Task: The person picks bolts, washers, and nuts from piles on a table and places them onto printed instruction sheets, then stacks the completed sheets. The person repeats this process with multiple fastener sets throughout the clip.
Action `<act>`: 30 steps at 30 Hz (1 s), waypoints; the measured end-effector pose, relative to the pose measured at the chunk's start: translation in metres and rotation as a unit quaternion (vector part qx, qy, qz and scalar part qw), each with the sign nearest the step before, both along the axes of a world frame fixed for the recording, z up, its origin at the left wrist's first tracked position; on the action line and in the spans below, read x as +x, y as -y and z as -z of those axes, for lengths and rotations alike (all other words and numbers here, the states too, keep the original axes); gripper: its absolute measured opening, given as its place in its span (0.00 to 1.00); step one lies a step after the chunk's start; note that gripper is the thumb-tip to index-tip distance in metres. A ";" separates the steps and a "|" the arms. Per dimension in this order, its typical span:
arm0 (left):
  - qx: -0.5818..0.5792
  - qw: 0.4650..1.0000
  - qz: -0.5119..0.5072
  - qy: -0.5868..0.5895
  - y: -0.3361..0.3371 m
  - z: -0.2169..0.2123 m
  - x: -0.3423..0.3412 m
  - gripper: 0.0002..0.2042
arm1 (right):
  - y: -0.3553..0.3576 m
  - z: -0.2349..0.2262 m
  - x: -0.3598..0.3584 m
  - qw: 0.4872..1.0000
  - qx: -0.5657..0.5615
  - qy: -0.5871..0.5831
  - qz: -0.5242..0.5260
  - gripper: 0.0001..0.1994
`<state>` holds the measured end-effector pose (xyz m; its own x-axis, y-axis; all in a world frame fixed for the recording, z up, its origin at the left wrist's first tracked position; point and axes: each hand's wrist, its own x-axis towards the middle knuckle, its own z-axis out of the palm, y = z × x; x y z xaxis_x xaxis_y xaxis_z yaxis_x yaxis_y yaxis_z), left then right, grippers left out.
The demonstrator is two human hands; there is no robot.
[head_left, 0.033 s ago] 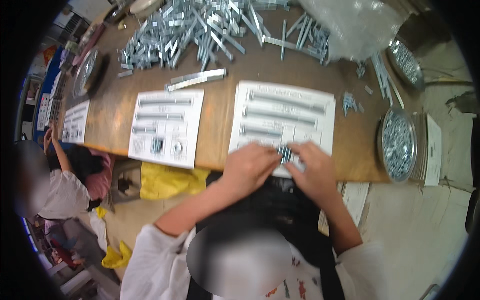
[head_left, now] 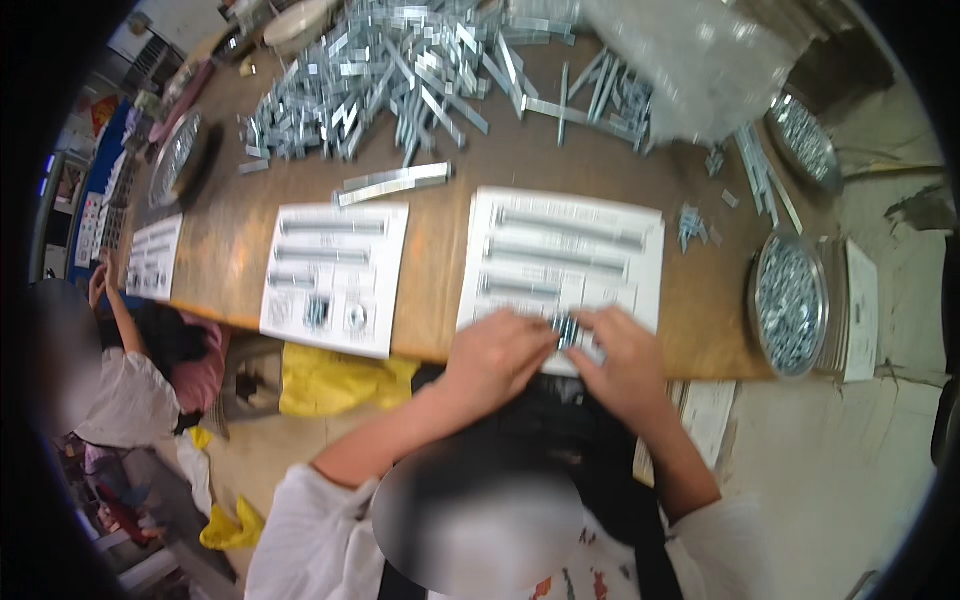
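Observation:
My left hand point(head_left: 497, 352) and my right hand point(head_left: 622, 362) meet over the lower part of a printed white sheet point(head_left: 640, 240) at the table's front edge. Their fingers are closed around a small bunch of short silvery screws point(head_left: 566, 331), lined up side by side. Higher on that sheet show three long drawn bars, one under another. To the left, a second sheet point(head_left: 340, 270) carries a similar bunch of screws point(head_left: 317, 312) and a round ring shape point(head_left: 357, 319). The fingertips partly hide what I hold.
A big heap of metal bars point(head_left: 380, 90) covers the table's far side, beside clear plastic wrap point(head_left: 690, 70). Bowls of small metal parts point(head_left: 788, 300) stand at right. Two bars point(head_left: 395, 183) lie behind the sheets. Another person point(head_left: 130, 385) works at far left.
The whole table sits slightly lower in the picture as my view has shifted. My hands stay closed on the screws over the same sheet.

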<state>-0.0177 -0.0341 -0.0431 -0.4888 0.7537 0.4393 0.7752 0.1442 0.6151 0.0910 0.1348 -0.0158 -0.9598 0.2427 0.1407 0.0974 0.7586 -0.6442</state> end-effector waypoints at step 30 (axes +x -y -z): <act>-0.397 0.847 -0.140 -0.325 -0.153 -0.003 -0.330 0.05 | -0.172 0.051 -0.427 0.978 0.066 -0.178 0.091 0.12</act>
<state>-0.3474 0.1185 -0.0402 -0.5466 0.8323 0.0924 0.7802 0.5462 -0.3050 -0.3363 0.3068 -0.0668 -0.7872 0.3616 0.4996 0.0248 0.8280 -0.5602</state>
